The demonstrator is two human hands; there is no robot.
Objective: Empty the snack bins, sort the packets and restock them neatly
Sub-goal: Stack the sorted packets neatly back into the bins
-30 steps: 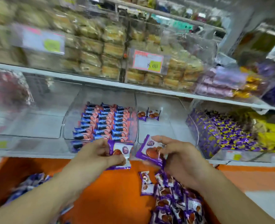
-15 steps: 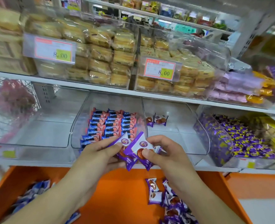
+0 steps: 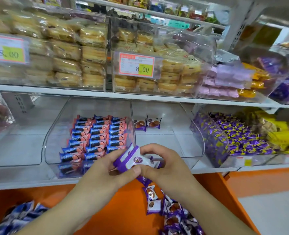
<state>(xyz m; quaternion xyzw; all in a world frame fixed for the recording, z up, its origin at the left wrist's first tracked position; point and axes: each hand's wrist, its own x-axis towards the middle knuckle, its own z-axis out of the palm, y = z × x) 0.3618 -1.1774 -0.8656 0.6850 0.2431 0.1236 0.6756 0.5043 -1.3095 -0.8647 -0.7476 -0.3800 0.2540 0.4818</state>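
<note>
Both my hands hold purple-and-white snack packets [image 3: 131,160] together in front of the lower shelf. My left hand [image 3: 109,168] grips the stack from the left, thumb on its lower edge. My right hand [image 3: 164,165] pinches the same stack from the right. Behind them a clear bin [image 3: 187,141] holds two of the same purple packets [image 3: 147,124] upright at its back. The clear bin [image 3: 55,141] to its left is filled with neat rows of blue-and-orange packets [image 3: 96,134]. More purple packets [image 3: 172,211] lie loose on the orange ledge [image 3: 123,209] below.
Loose blue packets [image 3: 20,216] lie at the ledge's left end. A bin of purple candy [image 3: 233,138] and yellow packs [image 3: 279,134] stands to the right. Bins of wrapped cakes [image 3: 69,53] with price tags [image 3: 137,65] fill the shelf above.
My hands have brought their separate purple packets together into one stack and lifted it towards the bins. The view has tilted up slightly.
</note>
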